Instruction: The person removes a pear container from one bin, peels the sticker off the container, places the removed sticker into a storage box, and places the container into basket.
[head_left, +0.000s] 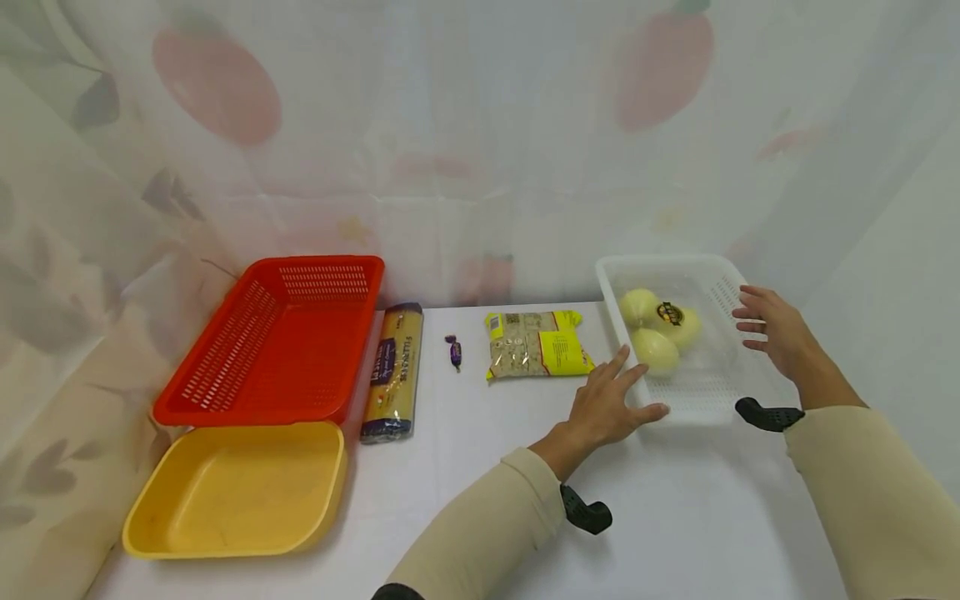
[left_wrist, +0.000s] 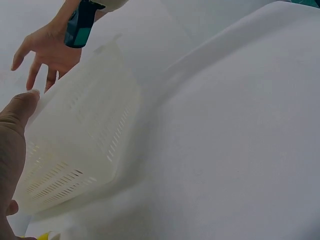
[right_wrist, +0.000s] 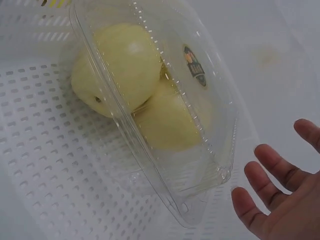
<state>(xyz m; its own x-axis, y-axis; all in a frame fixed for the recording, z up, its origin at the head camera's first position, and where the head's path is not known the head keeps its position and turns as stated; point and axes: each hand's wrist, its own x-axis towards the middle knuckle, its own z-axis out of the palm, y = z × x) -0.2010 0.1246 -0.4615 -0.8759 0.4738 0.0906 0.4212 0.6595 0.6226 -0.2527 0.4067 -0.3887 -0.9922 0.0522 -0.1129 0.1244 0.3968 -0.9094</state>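
"White perforated basket (head_left: 671, 262): where does it lie from the fingers?"

"On the right of the worktop (head_left: 450, 433), between the two hands. Its long axis seems to run away from the person. I judge the left hand (head_left: 603, 404) nearer: its fingers are spread at the left wall, though I can't tell whether they press it. The right hand (head_left: 780, 333) hangs just beside the right rim, fingers apart and holding nothing."

"And the counts, biggest first?"

"One red perforated basket (head_left: 307, 350), that one white basket, one yellow tub (head_left: 247, 492) just in front of the red, one long pasta packet (head_left: 393, 371), one yellow-printed bag of grain (head_left: 525, 346)."

"Inside the white one?"

"One clear clamshell (right_wrist: 205, 115) with three pale yellow fruits (head_left: 656, 352), lying toward the left wall."

"Smallest?"

"One purple-wrapped sweet (head_left: 455, 353), between packet and bag."
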